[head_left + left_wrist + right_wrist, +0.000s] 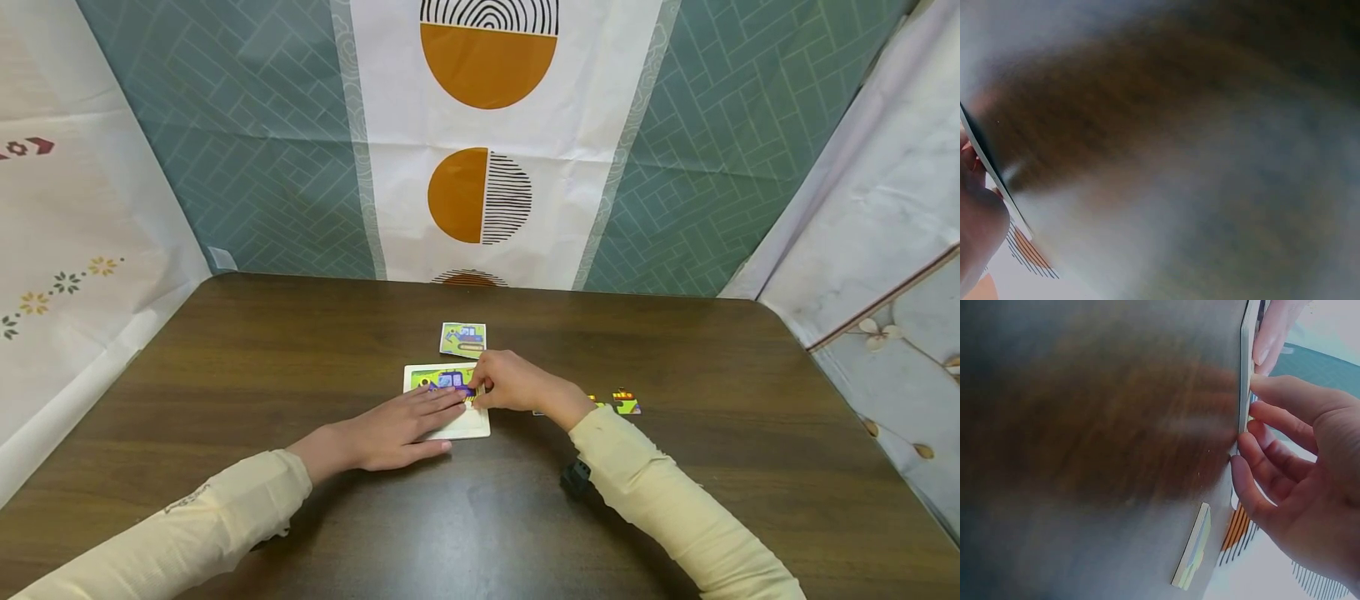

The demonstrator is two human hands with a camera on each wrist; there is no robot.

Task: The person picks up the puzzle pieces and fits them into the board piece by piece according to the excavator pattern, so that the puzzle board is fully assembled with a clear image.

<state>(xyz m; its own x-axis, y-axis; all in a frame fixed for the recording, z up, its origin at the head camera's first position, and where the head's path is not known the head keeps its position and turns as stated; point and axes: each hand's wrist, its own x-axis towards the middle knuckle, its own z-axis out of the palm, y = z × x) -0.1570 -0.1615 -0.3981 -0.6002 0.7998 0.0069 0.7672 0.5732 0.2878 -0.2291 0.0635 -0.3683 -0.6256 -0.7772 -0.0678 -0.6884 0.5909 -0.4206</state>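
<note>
A white-framed jigsaw puzzle tray (pixel 450 429) lies on the brown table, partly filled with green, purple and yellow pieces that show a vehicle. My left hand (pixel 408 425) rests flat across the tray's lower left, its fingers extended over the pieces. At the tray's right side my right hand (pixel 517 383) bends its thumb and fingers together, pinching a puzzle piece that the fingers mostly hide. In the right wrist view, the fingertips of this right hand (pixel 1297 444) meet the tray's edge (pixel 1244 369). The left wrist view has only part of the left hand (pixel 979 219) at its edge.
Just behind the tray lies a picture card (pixel 462 339) of a purple digger. Loose puzzle pieces (pixel 626 402) lie to the right, partly behind the right forearm. A dark device (pixel 576 479) sits under the right wrist. Patterned cloth (pixel 277 167) hangs beyond the table's far edge.
</note>
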